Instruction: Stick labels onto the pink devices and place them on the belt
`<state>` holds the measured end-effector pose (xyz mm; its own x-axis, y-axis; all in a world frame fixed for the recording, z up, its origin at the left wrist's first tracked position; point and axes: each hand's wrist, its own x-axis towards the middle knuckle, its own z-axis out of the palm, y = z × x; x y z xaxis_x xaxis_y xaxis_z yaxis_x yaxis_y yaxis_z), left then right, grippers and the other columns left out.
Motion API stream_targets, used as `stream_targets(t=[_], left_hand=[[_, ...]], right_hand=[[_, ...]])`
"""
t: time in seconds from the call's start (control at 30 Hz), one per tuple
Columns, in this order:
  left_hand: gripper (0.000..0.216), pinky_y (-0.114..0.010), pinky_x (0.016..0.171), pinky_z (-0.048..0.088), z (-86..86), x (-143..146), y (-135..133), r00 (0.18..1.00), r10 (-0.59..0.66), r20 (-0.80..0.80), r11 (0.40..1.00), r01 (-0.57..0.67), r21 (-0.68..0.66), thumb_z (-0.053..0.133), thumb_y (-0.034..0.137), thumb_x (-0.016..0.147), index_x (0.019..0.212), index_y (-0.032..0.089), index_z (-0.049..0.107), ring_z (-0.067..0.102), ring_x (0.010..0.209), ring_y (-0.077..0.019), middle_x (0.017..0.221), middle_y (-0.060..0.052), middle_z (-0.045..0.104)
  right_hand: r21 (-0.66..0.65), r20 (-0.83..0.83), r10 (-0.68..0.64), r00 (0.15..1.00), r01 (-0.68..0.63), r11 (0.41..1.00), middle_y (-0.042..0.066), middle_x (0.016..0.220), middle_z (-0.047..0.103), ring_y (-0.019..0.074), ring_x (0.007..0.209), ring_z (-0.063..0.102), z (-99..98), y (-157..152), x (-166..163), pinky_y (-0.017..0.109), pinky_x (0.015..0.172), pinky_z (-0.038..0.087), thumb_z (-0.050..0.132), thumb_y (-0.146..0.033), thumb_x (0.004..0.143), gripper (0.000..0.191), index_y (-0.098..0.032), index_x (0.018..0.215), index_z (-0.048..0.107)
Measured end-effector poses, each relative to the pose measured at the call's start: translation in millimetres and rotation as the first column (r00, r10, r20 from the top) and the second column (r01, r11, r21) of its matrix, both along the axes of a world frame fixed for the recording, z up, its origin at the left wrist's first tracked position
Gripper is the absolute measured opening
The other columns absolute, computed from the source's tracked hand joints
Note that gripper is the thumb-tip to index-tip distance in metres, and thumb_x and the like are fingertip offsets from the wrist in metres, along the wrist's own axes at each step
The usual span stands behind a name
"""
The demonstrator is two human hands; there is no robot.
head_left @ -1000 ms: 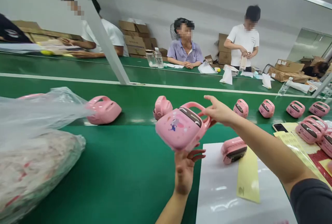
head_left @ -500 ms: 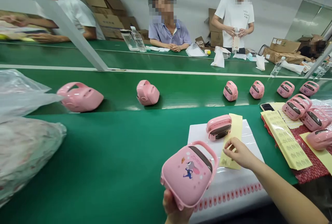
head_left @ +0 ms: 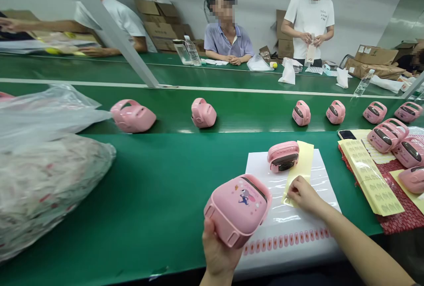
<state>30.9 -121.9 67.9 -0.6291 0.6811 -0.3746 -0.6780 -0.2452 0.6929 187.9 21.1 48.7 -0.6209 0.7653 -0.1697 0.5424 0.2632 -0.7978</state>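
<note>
Left hand (head_left: 220, 250) has a firm grip on a pink case (head_left: 236, 211) from below, thumb on the near side, case off the table and over the white sheet's (head_left: 265, 178) left edge. Printed face is up and tilted, carry handle (head_left: 261, 185) pointing away to the right. Probably held this way to keep the dark panel side clear of the fingers and turned toward the other hand.

Right hand (head_left: 304, 195) is over the sheet, thumb and index drawn together at the near end of a yellow strip (head_left: 306, 156). Can't tell if they pinch the paper or just touch it (fingertips too small to read). The strip lies flat on the sheet, likely put there for short reach.

Second pink case (head_left: 283, 156) sits at the sheet's far edge, just beside the strip, maybe to weigh things down. A row of pink stickers (head_left: 274, 244) runs along the sheet's near part.

Off to the right: stack of yellow label sheets (head_left: 371, 180) partly on red bubble wrap (head_left: 400, 173), phone (head_left: 346, 134) behind. Big plastic bag (head_left: 49, 189) at far left, apart from the hands, presumably to leave elbow room.
</note>
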Motion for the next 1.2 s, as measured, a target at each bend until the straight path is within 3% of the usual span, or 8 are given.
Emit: stream_targets(t=[0.17, 0.43, 0.57, 0.7, 0.83, 0.93, 1.07, 1.2], left_hand=[[0.068, -0.038, 0.074, 0.054, 15.8, 0, 7, 1.0, 0.007, -0.003, 0.995, -0.007, -0.1, 0.076, 0.057, 0.044, 0.102, 0.023, 0.065, 0.059, 0.098, -0.0315, 0.09, -0.004, 0.07], [0.072, -0.042, 0.085, 0.05, 16.0, 4, 8, 0.985, -0.143, -0.1, 0.986, 0.133, -0.098, 0.073, 0.059, 0.05, 0.106, 0.015, 0.063, 0.058, 0.102, -0.035, 0.091, -0.009, 0.071], [0.077, -0.04, 0.088, 0.048, 11.2, 3, 6, 0.971, -0.188, -0.149, 0.978, 0.172, -0.117, 0.075, 0.056, 0.048, 0.111, 0.015, 0.059, 0.053, 0.109, -0.0348, 0.101, -0.009, 0.068], [0.074, -0.038, 0.092, 0.046, 5.3, 0, 7, 0.942, -0.228, -0.245, 0.972, 0.208, -0.105, 0.07, 0.06, 0.056, 0.115, 0.019, 0.056, 0.049, 0.114, -0.0329, 0.116, -0.008, 0.062], [0.073, -0.039, 0.095, 0.042, 5.0, 1, 11, 0.899, -0.264, -0.349, 0.963, 0.227, -0.144, 0.068, 0.062, 0.059, 0.117, 0.021, 0.053, 0.045, 0.119, -0.0328, 0.123, -0.008, 0.057], [0.07, -0.039, 0.098, 0.038, 6.9, 3, 14, 0.851, -0.319, -0.417, 0.945, 0.255, -0.204, 0.066, 0.061, 0.061, 0.118, 0.023, 0.052, 0.041, 0.123, -0.0322, 0.132, -0.008, 0.049], [0.072, -0.039, 0.103, 0.03, 6.2, 2, 18, 0.783, -0.401, -0.476, 0.914, 0.311, -0.259, 0.066, 0.06, 0.062, 0.12, 0.02, 0.05, 0.038, 0.125, -0.0321, 0.134, -0.01, 0.046], [0.072, -0.041, 0.105, 0.026, 3.7, 1, 19, 0.739, -0.44, -0.51, 0.898, 0.359, -0.256, 0.065, 0.058, 0.066, 0.124, 0.02, 0.047, 0.037, 0.126, -0.0307, 0.135, -0.011, 0.045]], right_hand=[[-0.072, -0.034, 0.055, 0.998, -0.058, 0.996, 0.0, 0.074, 0.049, 0.0143, 0.069, 0.053, 2.2, 9, 11, 0.028, 0.068, 0.046, 0.056, -0.01, 0.076, 0.013, -0.018, 0.066, 0.051], [0.038, -0.061, -0.059, 0.996, 0.062, 0.997, 0.004, 0.086, 0.045, 0.0175, 0.082, 0.05, -10.1, -3, -4, 0.035, 0.084, 0.042, 0.053, -0.002, 0.072, 0.017, -0.018, 0.066, 0.05], [-0.007, -0.094, -0.007, 0.996, 0.007, 1.0, 0.003, 0.082, 0.045, 0.0174, 0.08, 0.05, -7.4, -2, 1, 0.035, 0.081, 0.042, 0.058, -0.003, 0.068, 0.016, -0.017, 0.064, 0.052], [-0.118, -0.151, 0.077, 0.985, -0.096, 0.988, 0.001, 0.075, 0.048, 0.0157, 0.074, 0.049, 1.7, 5, 11, 0.032, 0.075, 0.043, 0.063, -0.01, 0.067, 0.014, -0.017, 0.061, 0.052], [-0.259, -0.263, 0.156, 0.952, -0.226, 0.939, 0.0, 0.073, 0.052, 0.0138, 0.069, 0.052, 21.0, 11, 22, 0.028, 0.067, 0.044, 0.068, -0.038, 0.067, 0.027, -0.017, 0.063, 0.05], [-0.295, -0.35, 0.177, 0.92, -0.288, 0.911, 0.001, 0.077, 0.053, 0.0149, 0.077, 0.053, 47.6, 11, 23, 0.028, 0.071, 0.044, 0.066, -0.052, 0.064, 0.038, -0.017, 0.066, 0.051], [-0.167, -0.389, 0.313, 0.866, -0.401, 0.901, 0.001, 0.081, 0.052, 0.0141, 0.079, 0.051, 88.9, 1, 5, 0.027, 0.071, 0.043, 0.065, -0.041, 0.069, 0.026, -0.018, 0.071, 0.055], [0.006, -0.178, 0.41, 0.895, -0.416, 0.91, 0.001, 0.083, 0.048, 0.0148, 0.081, 0.05, 110.3, -12, -17, 0.029, 0.073, 0.044, 0.065, -0.023, 0.071, 0.009, -0.016, 0.07, 0.059]])
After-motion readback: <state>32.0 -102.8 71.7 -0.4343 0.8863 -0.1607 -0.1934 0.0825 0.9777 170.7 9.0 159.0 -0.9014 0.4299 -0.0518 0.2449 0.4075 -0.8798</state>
